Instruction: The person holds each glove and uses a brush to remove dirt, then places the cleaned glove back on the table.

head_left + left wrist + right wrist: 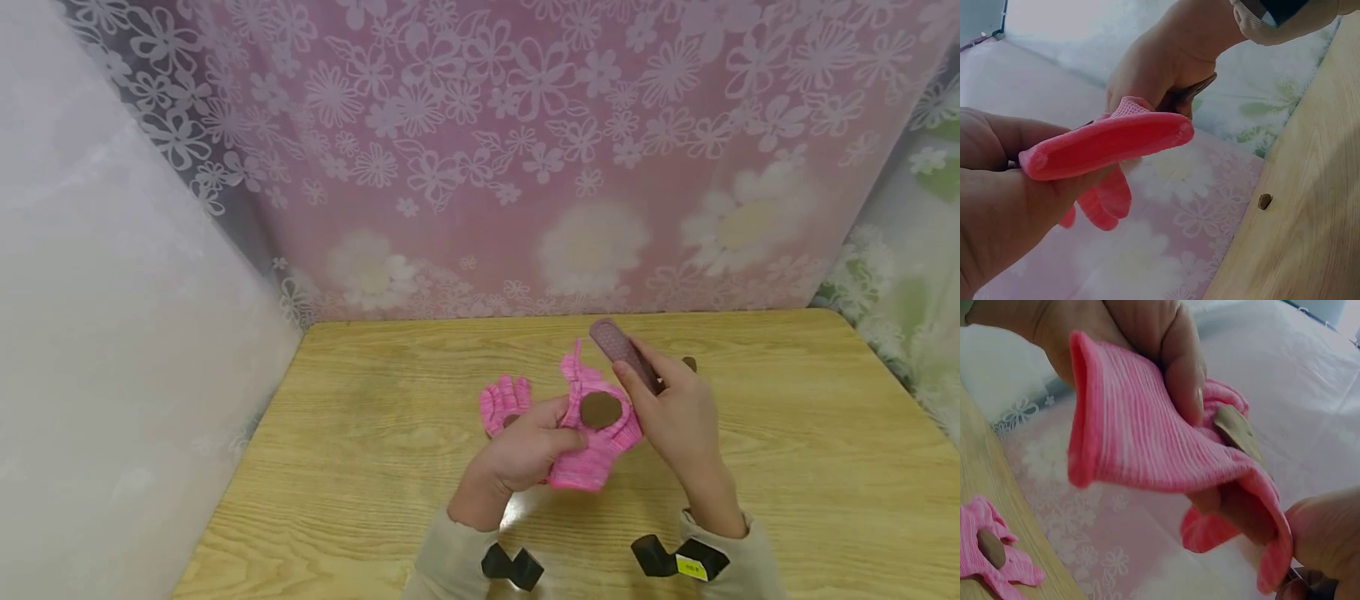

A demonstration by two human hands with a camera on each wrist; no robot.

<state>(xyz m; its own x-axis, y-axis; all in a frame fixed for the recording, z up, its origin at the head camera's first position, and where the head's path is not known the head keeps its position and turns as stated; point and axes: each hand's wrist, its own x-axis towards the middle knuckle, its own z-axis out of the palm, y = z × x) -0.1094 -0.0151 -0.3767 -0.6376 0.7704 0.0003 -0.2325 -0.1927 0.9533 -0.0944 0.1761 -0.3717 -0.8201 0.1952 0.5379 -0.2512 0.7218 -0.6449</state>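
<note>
A pink knitted glove (581, 467) is gripped by my left hand (521, 454), its thumb on top of the knit near the cuff. On the glove sits a brown, clay-like oval patch (601, 410). The glove's open cuff (1107, 147) faces the left wrist camera. My right hand (686, 417) holds a long mauve tool with a dotted surface (624, 350), right beside the glove; its exact kind is unclear. Another pink glove (495, 407) lies on the table behind my left hand, with a brown patch (991, 548) on it too.
The wooden table (337, 467) reaches back to a pink flowered curtain (487, 167). A small brown lump (689, 364) lies beyond my right hand. A pale sheet (135, 333) hangs along the left side.
</note>
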